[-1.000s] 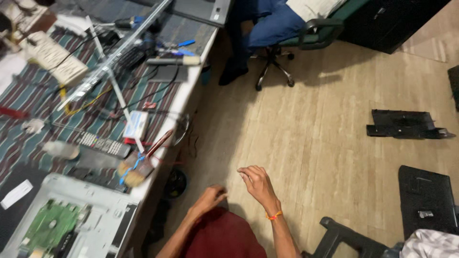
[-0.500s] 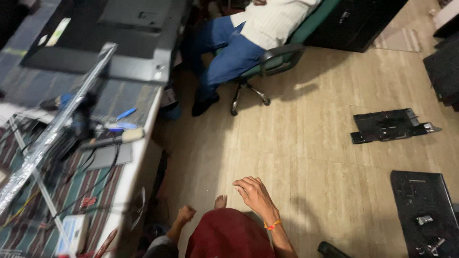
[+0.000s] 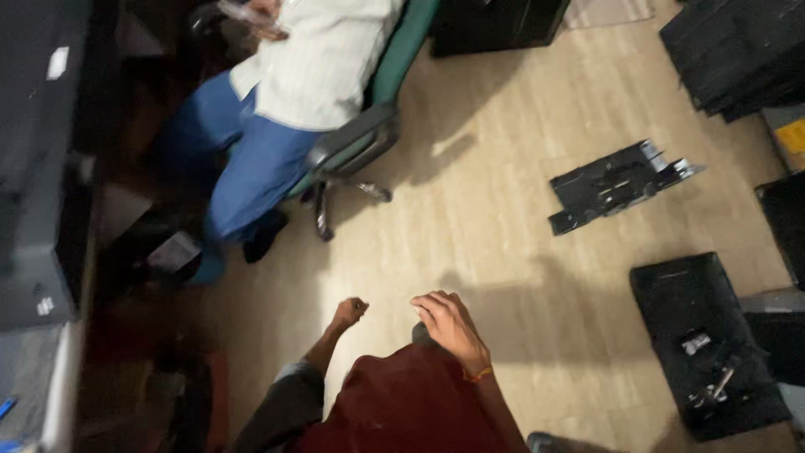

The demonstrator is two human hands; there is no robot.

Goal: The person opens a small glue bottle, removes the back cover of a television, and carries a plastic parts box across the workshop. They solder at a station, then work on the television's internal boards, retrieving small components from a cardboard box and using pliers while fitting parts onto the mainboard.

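Neither of my hands holds anything. My right hand [image 3: 449, 323] hangs in front of me with the fingers loosely curled and the palm turned in, closed on nothing, a thin orange band [image 3: 478, 375] at the wrist. My left hand [image 3: 350, 310] is balled into a loose fist, also empty, out at the end of a bare forearm. Both sit low over my dark red shirt [image 3: 402, 403], as they would when I am looking straight down at the floor, and neither touches any object.

Below them is bare pale wood flooring [image 3: 495, 226], so the things nearest my hands are the parts lying on it. To the right, well apart from my right hand, a flat black panel [image 3: 704, 335] lies face up with small metal bits on it; I judge it is laid flat so that the loose pieces stay put. Farther up, a black metal bracket plate [image 3: 616, 184] lies alone on the boards. Dark stacked casings [image 3: 738, 50] fill the top right corner.

Up left, another person in a white shirt and blue trousers sits in a green office chair [image 3: 369, 134], apart from me. A dark workbench edge [image 3: 50, 252] runs down the left side.
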